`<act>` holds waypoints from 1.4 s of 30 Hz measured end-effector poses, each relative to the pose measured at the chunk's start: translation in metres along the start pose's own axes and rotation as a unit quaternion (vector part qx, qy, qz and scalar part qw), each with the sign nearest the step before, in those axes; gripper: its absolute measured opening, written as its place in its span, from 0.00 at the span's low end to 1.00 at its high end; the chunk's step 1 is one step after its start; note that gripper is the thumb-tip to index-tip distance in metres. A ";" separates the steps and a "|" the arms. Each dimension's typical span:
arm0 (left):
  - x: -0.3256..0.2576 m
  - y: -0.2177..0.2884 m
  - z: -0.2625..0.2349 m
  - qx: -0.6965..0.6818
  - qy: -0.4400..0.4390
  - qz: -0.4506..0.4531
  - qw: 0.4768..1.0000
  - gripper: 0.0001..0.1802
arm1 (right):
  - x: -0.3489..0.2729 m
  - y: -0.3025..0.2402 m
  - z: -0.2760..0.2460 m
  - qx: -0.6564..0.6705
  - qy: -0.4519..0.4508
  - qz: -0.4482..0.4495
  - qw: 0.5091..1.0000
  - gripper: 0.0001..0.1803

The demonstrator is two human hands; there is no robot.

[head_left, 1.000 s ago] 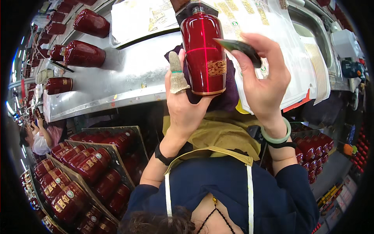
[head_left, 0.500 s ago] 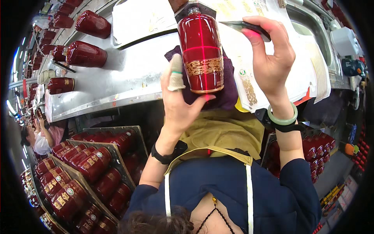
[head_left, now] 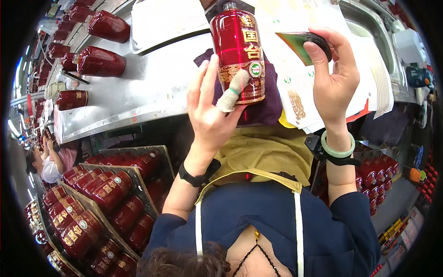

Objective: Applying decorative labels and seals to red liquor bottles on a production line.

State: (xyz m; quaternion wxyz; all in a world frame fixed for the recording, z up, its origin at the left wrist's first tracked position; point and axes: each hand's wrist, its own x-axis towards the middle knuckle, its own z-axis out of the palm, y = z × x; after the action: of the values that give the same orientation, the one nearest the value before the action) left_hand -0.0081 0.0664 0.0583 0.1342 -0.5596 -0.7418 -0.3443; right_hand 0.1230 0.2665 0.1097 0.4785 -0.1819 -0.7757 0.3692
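Observation:
A glossy red bottle (head_left: 230,37) with gold lettering and a patterned gold band lies on a dark purple cloth (head_left: 272,94), its neck pointing away from me. On its lower front, my left hand (head_left: 210,111) rests one finger in a white cloth sleeve beside a round green-and-white emblem. Two other fingers of that hand stretch, uncurled, along the bottle's left side. My right hand (head_left: 337,76) is closed around the dark handle of a flat scraper (head_left: 297,45) with a greenish blade, held to the right of the bottle and apart from it.
White sheets with gold label pieces (head_left: 295,104) spread at the right, near a metal basin (head_left: 369,27). A white tray (head_left: 168,23) and several red bottles (head_left: 101,61) stand on the metal bench at left. Crates of bottles (head_left: 113,191) flank me below; a person (head_left: 48,161) is far left.
The bottle has turned, bringing gold lettering and the emblem to the front. My left sleeved finger moved from its side onto the front. My right hand shifted slightly right and tilted the scraper, showing its blade.

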 end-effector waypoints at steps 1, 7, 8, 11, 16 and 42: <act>-0.005 -0.003 0.002 0.004 0.020 -0.009 1.000 0.37 | 0.000 0.000 0.000 0.002 -0.002 -0.001 1.000 0.11; -0.013 0.002 0.007 -0.054 0.074 -0.092 0.991 0.44 | -0.006 -0.007 0.006 -0.017 -0.033 -0.008 0.999 0.12; -0.012 0.001 0.008 -0.053 0.075 -0.094 0.991 0.44 | -0.006 -0.009 0.009 -0.015 -0.034 -0.008 0.999 0.12; -0.005 -0.003 0.013 -0.201 -0.027 -0.227 0.953 0.48 | -0.008 -0.006 0.020 -0.094 -0.092 -0.188 0.973 0.12; -0.006 -0.012 0.017 -0.223 -0.013 -0.211 0.952 0.47 | -0.039 -0.028 0.022 -0.072 -0.225 -0.267 0.934 0.15; -0.003 0.008 0.009 -0.108 0.047 -0.117 0.986 0.45 | -0.023 -0.029 0.030 -0.100 -0.209 -0.226 0.946 0.13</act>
State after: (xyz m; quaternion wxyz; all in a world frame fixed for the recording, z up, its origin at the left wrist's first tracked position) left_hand 0.0017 0.0713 0.0529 0.0667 -0.4629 -0.7538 -0.4615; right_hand 0.1093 0.2207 0.1098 0.3556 0.0326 -0.9120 0.2019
